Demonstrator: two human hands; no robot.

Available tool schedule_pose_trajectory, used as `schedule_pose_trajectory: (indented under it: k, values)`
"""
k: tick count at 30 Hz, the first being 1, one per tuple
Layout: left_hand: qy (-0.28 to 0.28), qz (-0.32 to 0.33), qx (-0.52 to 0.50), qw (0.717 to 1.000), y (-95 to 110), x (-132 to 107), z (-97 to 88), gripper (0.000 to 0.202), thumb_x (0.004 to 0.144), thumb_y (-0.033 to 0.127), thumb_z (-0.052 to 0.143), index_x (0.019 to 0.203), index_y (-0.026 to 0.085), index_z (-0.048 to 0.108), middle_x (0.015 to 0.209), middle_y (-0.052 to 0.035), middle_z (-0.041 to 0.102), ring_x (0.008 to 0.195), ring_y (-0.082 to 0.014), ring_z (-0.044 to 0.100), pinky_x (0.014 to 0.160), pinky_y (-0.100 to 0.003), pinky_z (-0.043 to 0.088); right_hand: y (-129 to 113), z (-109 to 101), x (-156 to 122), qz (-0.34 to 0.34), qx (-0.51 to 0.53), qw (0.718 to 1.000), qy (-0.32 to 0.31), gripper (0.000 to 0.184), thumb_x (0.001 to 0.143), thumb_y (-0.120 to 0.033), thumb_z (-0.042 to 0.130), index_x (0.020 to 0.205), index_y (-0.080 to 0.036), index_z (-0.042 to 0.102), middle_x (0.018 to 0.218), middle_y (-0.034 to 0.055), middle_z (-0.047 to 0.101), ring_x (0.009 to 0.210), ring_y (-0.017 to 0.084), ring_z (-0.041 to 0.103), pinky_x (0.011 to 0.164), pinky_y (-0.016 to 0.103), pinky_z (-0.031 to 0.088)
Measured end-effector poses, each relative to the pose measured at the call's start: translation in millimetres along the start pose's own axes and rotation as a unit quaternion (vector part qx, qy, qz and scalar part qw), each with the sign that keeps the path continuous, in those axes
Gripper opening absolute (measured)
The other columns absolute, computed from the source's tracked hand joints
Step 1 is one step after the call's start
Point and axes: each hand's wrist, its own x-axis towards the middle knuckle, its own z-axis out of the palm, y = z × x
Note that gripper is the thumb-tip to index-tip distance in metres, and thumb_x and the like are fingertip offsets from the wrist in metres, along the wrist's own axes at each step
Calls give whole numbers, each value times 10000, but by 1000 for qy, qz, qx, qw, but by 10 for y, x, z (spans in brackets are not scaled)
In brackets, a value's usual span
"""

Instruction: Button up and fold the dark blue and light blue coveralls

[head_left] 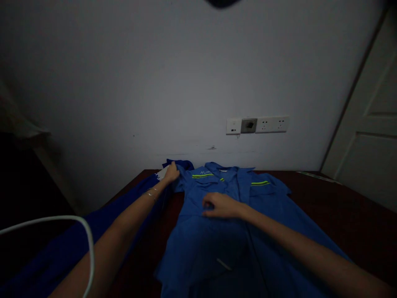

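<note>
A blue short-sleeved work shirt [201,231] with yellow-green stripes and a collar lies spread on the dark red table, its front partly open. At the far left, my left hand [172,172] is closed on the end of the shirt's sleeve. Above the middle of the shirt hovers my right hand [221,205], its fingers loosely curled and the thumb apart, with nothing seen between them. Darker blue cloth [124,200] with a white fringed part lies along the left, partly under my left arm.
The dark red tabletop [325,207] reaches back to a grey-white wall [186,82] with sockets [269,124]. A white cable [74,217] loops across the lower left, in front of my left forearm. A pale panelled door [372,136] stands at right.
</note>
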Motion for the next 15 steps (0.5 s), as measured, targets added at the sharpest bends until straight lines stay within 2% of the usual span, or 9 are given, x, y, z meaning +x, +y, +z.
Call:
schedule_pose_trajectory:
  k: [2,4,6,8,10,12,13,15]
  values:
    - [-7,50,54,997,36,-120,70,495,759,176,521,1225,90,380,1328,-203,346,1242,-296,306,997,-409,261,-279,142,-133,-60,23,997,-51,559,710,-518,559,1162,-193,503,1092,86,567,968,218,544,789,280,420]
    - [-11,135,146,980,81,-287,150,516,744,224,535,1231,125,396,1406,-184,221,1298,-333,153,1024,-474,163,-451,264,-240,-55,9,996,-65,671,679,-474,613,1247,-171,424,1126,122,545,973,235,547,775,287,426]
    - [-31,238,225,944,128,-475,231,518,773,304,498,1256,149,390,1436,-164,142,1314,-342,49,1025,-516,85,-537,320,-310,-33,-24,998,-57,654,677,-407,636,1244,-156,427,1103,141,552,940,241,563,745,291,434]
    - [-94,305,225,921,171,-647,310,516,816,396,421,1284,186,373,1442,-132,150,1321,-315,50,1032,-504,68,-583,297,-354,-20,-59,996,-58,541,688,-359,632,1169,-147,501,1025,138,591,889,242,583,702,290,438]
    - [-188,302,184,916,204,-776,380,562,832,495,343,1326,227,316,1439,-106,179,1320,-296,99,1036,-486,98,-640,219,-398,-21,-87,994,-68,375,712,-300,605,1049,-138,583,924,126,632,837,231,600,662,277,432]
    - [-269,250,148,918,218,-850,433,646,811,588,297,1363,260,231,1441,-96,175,1312,-310,133,1026,-496,129,-735,124,-470,-42,-98,992,-75,211,741,-225,549,908,-131,640,835,108,655,775,201,612,631,253,417]
    - [-295,224,137,919,218,-869,452,690,790,625,295,1373,269,199,1443,-96,161,1308,-325,137,1020,-507,134,-797,82,-521,-60,-93,991,-76,168,750,-196,523,835,-135,655,799,95,661,744,183,613,619,241,409]
    - [-311,193,126,922,205,-881,476,760,749,674,321,1379,272,179,1449,-99,124,1303,-352,123,1013,-522,126,-934,33,-652,-113,-53,989,-82,165,759,-181,500,764,-160,664,764,57,672,709,149,612,595,216,394]
